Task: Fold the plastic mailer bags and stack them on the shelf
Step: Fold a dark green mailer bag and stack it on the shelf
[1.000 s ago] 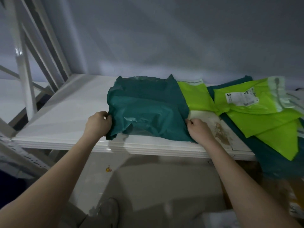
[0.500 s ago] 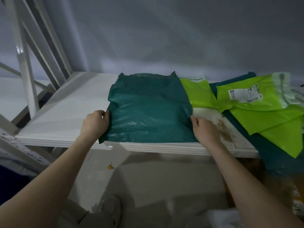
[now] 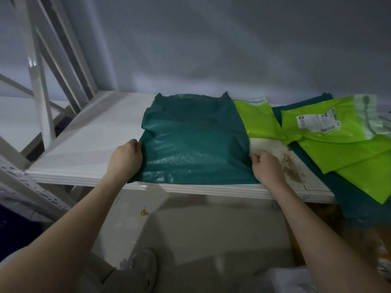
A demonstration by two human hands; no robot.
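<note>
Dark green mailer bag [image 3: 196, 142] is lying flat on the white shelf [image 3: 88, 144], straight ahead of the person, near edge sitting right along the shelf's front lip, far edge reaching toward the wall. Long axis is running near-to-far, slightly longer than wide as far as I can judge, so the sides are facing the two hands. Left hand [image 3: 124, 159] is gripping the bag's left edge, fingers curled round it close to the near corner. Right hand [image 3: 266, 166] is pinching the right edge at about the same depth, fingers curled in; exact finger contact is partly hidden. Both hands are sitting level with each other, one per side, bag centred between them, neither clearly nearer. Likely step: squaring the bag before a fold, and with this grip the fold looks set to go either side-to-side or near edge up toward the far edge; cannot tell which. Lime green mailer bags [image 3: 338, 149] are lying loose to the right, well apart from the left hand, nearer the right one, overlapping another dark green sheet [image 3: 359, 199] hanging off the shelf's end. A stained patch [image 3: 292, 166] is showing just beside the right hand.
</note>
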